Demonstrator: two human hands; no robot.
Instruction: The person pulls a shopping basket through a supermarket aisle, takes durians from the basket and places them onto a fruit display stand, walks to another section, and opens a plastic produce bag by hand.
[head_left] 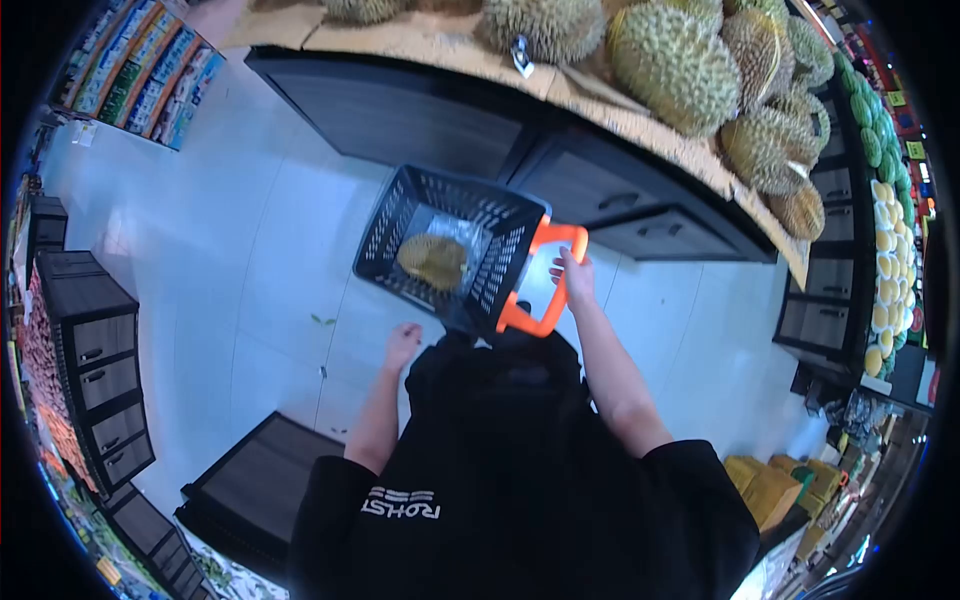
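Observation:
A black slatted shopping basket (385, 225) with an orange handle (546, 318) is in front of me, below the durian display. One durian (432, 260) lies inside it, next to clear plastic (455, 228). My right hand (574, 276) is closed around the outer bar of the handle. To the left of my body, my left hand (403, 344) hangs apart from the basket, its fingers curled in with nothing visible in them.
Several durians (675, 65) are piled on a cardboard-edged counter (420, 62) with dark cabinet fronts. Dark cabinets (95, 345) line the left, and a dark box-like unit (265, 475) stands behind my left side. Cardboard boxes (770, 495) are at lower right.

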